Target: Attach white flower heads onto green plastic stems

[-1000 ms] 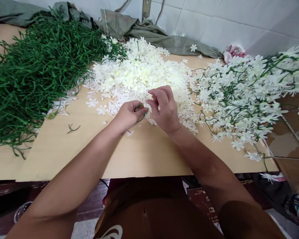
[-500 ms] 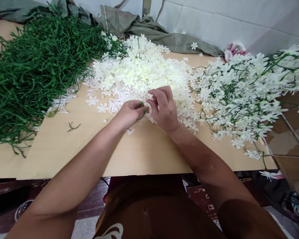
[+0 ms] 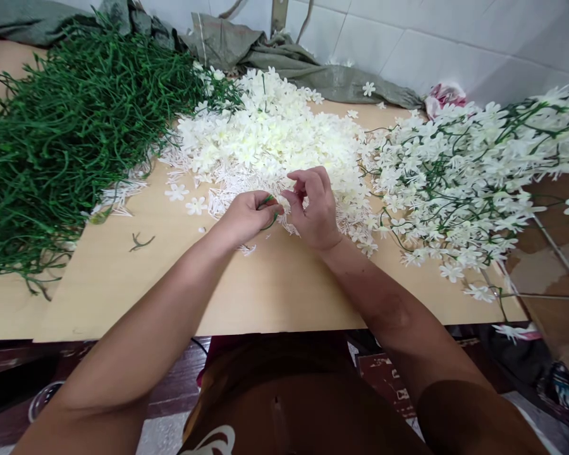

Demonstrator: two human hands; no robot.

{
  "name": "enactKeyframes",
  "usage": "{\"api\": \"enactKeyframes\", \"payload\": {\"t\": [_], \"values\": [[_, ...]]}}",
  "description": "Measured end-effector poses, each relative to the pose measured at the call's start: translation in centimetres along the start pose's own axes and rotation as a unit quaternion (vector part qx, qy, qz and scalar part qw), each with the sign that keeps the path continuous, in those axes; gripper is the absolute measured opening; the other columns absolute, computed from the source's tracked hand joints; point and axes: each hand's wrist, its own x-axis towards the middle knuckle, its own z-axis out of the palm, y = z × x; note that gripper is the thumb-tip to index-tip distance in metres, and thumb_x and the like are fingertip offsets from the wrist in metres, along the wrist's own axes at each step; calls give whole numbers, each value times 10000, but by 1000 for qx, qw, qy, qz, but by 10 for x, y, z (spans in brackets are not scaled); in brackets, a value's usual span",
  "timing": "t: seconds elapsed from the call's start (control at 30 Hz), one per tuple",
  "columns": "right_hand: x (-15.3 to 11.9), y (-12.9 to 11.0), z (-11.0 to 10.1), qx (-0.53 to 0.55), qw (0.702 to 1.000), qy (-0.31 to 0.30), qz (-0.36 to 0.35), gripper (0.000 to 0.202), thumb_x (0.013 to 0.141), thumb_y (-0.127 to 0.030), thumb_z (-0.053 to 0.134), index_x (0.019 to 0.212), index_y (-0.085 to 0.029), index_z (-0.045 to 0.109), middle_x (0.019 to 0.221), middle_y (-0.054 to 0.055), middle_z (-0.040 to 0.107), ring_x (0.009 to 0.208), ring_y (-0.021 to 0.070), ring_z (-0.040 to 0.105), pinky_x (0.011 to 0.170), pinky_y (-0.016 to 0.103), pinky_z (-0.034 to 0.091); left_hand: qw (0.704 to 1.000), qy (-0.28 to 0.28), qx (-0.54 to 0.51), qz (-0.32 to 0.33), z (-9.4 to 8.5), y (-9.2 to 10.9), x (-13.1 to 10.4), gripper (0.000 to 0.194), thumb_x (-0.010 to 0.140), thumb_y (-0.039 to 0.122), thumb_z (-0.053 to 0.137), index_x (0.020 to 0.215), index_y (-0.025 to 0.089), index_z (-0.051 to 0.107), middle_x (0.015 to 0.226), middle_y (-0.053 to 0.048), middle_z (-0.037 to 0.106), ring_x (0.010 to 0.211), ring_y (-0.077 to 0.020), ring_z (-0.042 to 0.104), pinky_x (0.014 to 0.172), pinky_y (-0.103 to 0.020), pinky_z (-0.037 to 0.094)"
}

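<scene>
Beside the green stems (image 3: 71,133), the left hand (image 3: 244,218) stays closed on a green sprig (image 3: 268,212) at the blossom pile's (image 3: 265,136) near edge. The right hand (image 3: 315,205) has curled its fingers tighter, pinching something small against the sprig; a blossom, likely. Finished sprays (image 3: 474,177) lie right.

No readable text, label or number anywhere in view.

Green stems (image 3: 66,133), cream-white blossoms (image 3: 265,139), tan table (image 3: 275,284).
</scene>
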Motion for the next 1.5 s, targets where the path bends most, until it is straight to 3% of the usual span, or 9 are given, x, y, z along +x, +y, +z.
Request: {"api": "enactKeyframes", "payload": {"t": [0.27,0.43,0.57,0.7,0.8,0.93,1.17,1.5], "values": [[1,-2,-1,-15,1000,4,10,166,958,-250,447,1108,-233,516,1007,71,529,811,152,572,783,325,545,999,-42,-10,32,-2,0,-2,161,719,299,606,661,160,548,498,66,393,465,-55,303,485,-225,225],[2,-6,-2,-26,1000,-3,5,163,952,-190,434,1078,-234,528,980,64,511,831,146,571,762,296,537,998,-56,-8,33,-4,3,-4,113,712,273,596,711,160,589,443,93,317,424,-55,239,464,-231,179],[1,1,2,-2,999,48,-11,126,972,-293,451,1066,-235,512,922,40,495,772,137,535,714,304,533,997,-66,-17,31,-4,2,-3,167,717,277,593,812,145,633,416,106,298,407,-63,232,458,-232,158],[1,10,8,65,993,101,-17,121,949,-318,511,1035,-235,498,821,-1,465,733,129,506,688,301,519,998,-37,-9,56,0,-2,0,154,694,278,621,767,142,625,463,77,412,440,-64,300,467,-221,209],[1,12,12,137,984,116,18,139,909,-290,571,1013,-230,500,785,-21,438,703,114,489,663,281,497,996,-6,-21,82,3,-4,1,154,677,280,643,739,142,617,505,60,464,467,-61,336,474,-211,235],[1,7,14,208,969,110,73,181,868,-291,623,999,-233,513,773,-30,429,692,106,476,640,265,473,994,12,-48,102,2,-5,2,160,648,269,681,719,160,588,453,100,340,433,-51,275,446,-197,190],[2,-2,14,292,943,92,132,229,820,-315,682,948,-227,514,742,-45,425,651,87,464,604,245,449,990,9,-111,92,6,-5,4,199,625,212,713,692,181,529,433,112,343,395,-38,246,411,-189,163],[5,-5,15,379,887,87,249,353,677,-418,764,837,-216,523,672,-81,421,559,51,420,542,240,394,980,8,-189,65,7,-7,8,248,576,218,768,729,173,578,406,119,352,378,-32,241,403,-183,152]]}}
